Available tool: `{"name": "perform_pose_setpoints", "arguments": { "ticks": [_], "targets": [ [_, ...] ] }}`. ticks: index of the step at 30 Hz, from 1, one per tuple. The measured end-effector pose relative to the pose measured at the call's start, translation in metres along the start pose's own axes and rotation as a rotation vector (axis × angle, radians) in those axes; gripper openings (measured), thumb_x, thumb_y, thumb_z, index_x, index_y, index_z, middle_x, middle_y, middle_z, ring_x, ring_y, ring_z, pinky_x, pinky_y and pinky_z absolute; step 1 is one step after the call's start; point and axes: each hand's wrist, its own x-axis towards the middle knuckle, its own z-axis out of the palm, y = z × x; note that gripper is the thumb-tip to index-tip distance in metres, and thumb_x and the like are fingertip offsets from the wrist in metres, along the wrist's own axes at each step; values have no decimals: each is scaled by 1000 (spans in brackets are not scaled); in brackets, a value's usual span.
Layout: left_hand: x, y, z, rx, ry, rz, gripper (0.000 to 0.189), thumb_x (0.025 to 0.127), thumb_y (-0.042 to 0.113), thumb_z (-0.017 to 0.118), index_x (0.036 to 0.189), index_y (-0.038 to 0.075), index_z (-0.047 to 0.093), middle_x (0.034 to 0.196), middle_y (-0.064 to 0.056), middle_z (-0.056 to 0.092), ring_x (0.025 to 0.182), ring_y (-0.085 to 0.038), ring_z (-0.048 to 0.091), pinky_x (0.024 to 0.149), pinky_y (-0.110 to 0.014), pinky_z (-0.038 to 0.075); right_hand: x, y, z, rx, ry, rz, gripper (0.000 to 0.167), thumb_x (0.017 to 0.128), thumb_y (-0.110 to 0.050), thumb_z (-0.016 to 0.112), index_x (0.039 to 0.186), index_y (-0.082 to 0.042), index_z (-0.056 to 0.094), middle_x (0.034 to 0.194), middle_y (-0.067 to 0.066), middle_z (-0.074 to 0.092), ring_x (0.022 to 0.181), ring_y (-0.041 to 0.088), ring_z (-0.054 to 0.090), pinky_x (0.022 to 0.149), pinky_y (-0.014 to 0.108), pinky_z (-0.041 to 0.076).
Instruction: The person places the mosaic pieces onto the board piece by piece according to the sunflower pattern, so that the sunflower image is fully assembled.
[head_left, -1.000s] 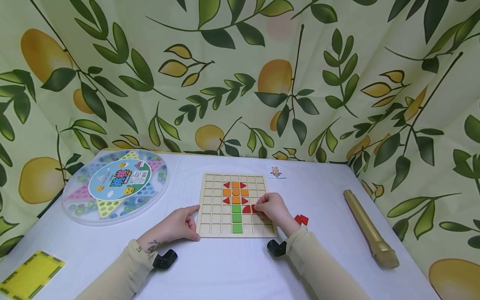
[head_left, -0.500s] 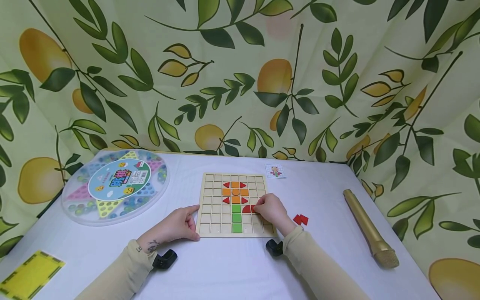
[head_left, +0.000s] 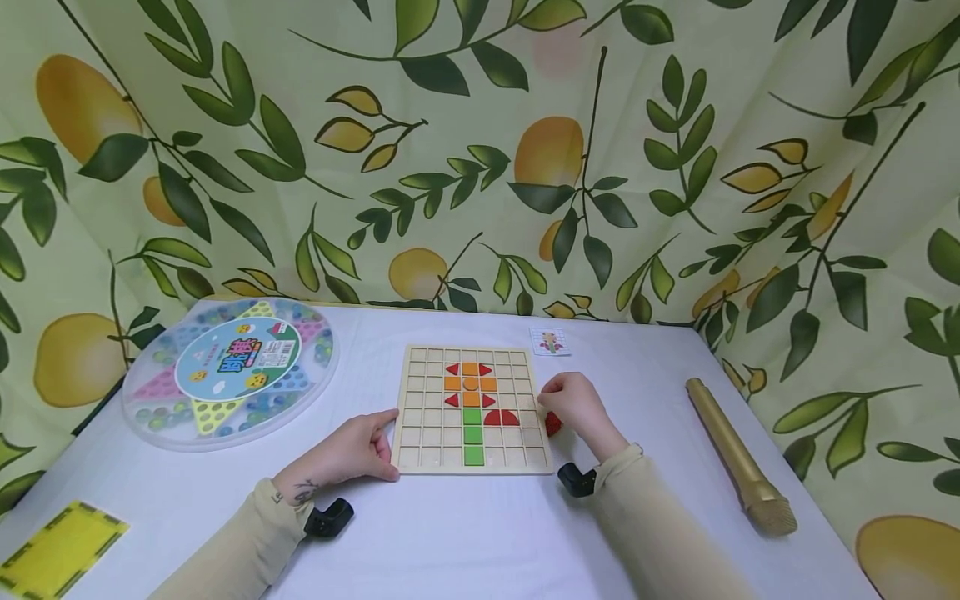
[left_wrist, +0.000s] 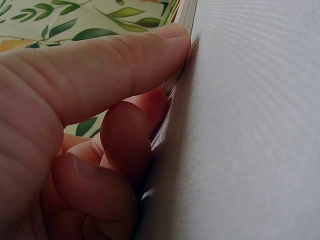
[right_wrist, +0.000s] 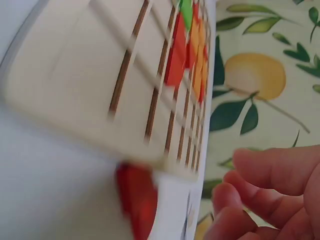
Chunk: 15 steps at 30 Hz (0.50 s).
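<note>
On the table lies a wooden grid board [head_left: 435, 442] bearing orange squares [head_left: 471, 399], red triangles [head_left: 452, 401], green squares [head_left: 473, 436] in a column and two red quarter-round pieces [head_left: 502, 417]. My left hand [head_left: 345, 450] rests against the board's left edge, forefinger above and thumb at the near corner; in the left wrist view the thumb [left_wrist: 155, 57] presses the edge. Beside the right edge, my right hand [head_left: 581, 410] hovers with bent fingers and nothing visible between them. Loose red pieces [head_left: 553, 424] lie by that edge, partly under the hand, blurred in the right wrist view.
A small picture card [head_left: 551, 342] lies behind the board's right corner. To the left is a round Chinese checkers box [head_left: 232, 358], with a yellow rectangle [head_left: 63, 550] nearer. A gold microphone [head_left: 742, 458] lies at the right. A leaf-patterned cloth [head_left: 480, 167] hangs behind.
My right hand has left the red quarter-round pieces on the board and moved right, off the grid. The loose red pieces have shifted left to the board's edge. My left hand stays put.
</note>
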Motion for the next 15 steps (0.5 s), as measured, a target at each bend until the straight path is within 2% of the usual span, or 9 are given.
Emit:
{"name": "perform_pose_setpoints", "arguments": {
  "ticks": [4, 9, 12, 15],
  "targets": [
    [0, 0, 0, 4, 1, 3, 97, 61, 6, 82, 138, -14, 27, 62, -2, 55, 55, -14, 51, 61, -23, 42, 2, 10, -10, -105, -33, 10, 20, 82, -13, 65, 100, -5, 65, 87, 8, 62, 74, 21, 53, 58, 28, 42],
    [0, -1, 0, 4, 3, -7, 97, 61, 6, 82, 138, -13, 27, 62, -2, 55, 55, -13, 51, 63, -22, 43, 3, 20, -11, -235, -90, -51, 29, 78, -5, 67, 107, -9, 66, 96, 10, 59, 82, 23, 51, 62, 30, 44],
    [0, 0, 0, 2, 2, -13, 97, 61, 6, 82, 138, -13, 27, 62, -2, 55, 55, -12, 51, 63, -22, 43, 4, 23, -9, -256, -132, -72, 32, 78, 0, 65, 107, -11, 67, 99, 11, 57, 83, 23, 50, 63, 29, 44],
    [0, 1, 0, 4, 2, -8, 97, 61, 6, 82, 138, -13, 27, 61, -2, 55, 55, -13, 51, 63, -22, 43, 5, 25, -7, -270, -141, -78, 28, 77, 3, 64, 102, -10, 68, 95, 10, 58, 81, 22, 50, 62, 28, 44]
  ]
}}
